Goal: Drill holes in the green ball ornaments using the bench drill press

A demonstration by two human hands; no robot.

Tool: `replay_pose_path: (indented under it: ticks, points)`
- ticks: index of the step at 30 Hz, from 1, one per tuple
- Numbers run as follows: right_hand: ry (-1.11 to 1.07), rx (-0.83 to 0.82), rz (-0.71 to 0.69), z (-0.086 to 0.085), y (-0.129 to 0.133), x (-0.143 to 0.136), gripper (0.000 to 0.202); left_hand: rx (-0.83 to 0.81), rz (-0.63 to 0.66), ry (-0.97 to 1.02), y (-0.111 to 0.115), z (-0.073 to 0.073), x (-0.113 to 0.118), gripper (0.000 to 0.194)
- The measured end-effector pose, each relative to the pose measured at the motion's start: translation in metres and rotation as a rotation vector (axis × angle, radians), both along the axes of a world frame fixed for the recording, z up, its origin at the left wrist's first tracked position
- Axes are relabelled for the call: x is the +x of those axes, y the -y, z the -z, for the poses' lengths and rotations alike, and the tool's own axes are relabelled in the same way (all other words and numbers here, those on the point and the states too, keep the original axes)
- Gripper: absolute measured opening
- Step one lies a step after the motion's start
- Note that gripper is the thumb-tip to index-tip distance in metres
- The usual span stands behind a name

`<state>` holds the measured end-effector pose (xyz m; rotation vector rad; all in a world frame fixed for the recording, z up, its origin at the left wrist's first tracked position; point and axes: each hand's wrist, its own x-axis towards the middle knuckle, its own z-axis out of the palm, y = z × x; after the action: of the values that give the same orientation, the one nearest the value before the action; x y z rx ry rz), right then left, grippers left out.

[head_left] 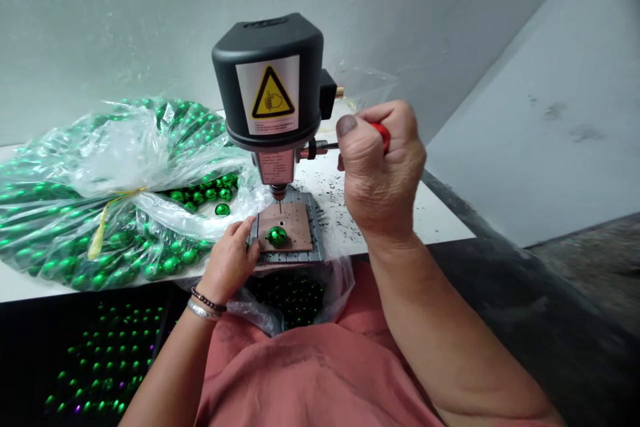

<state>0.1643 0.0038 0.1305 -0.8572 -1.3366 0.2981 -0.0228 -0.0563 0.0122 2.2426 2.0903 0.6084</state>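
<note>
A small drill press (270, 80) with a black motor cover and a hand-warning label stands on the table. My right hand (383, 167) is wrapped round the red knob (383, 136) of its feed lever, at the machine's right. Under the drill bit (281, 205) lies a brown board (295, 235) with a small hole in it. One shiny green ball (277, 235) rests on the board, in front of the hole and apart from the bit. My left hand (234, 257) is at the board's left edge, its fingers stretched out and holding nothing I can see.
A large clear plastic bag (115, 157) full of green balls covers the table's left side. Its mouth opens toward the drill press. Dark shavings (340, 217) litter the white table at right. Below the table edge are another bag (340, 287) and a dark tray with green balls (107, 350).
</note>
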Motion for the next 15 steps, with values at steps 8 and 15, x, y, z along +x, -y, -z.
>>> replay_pose_path:
  ticks: [8, 15]
  points:
    - [-0.001, 0.034, 0.051, 0.001, -0.003, -0.002, 0.021, 0.044, -0.191, -0.054, 0.011, -0.010, 0.054, 0.055]
    - [0.001, 0.036, 0.031, 0.001, -0.003, 0.000, 0.021, -0.136, -0.125, -0.116, -0.003, -0.005, 0.050, 0.037]
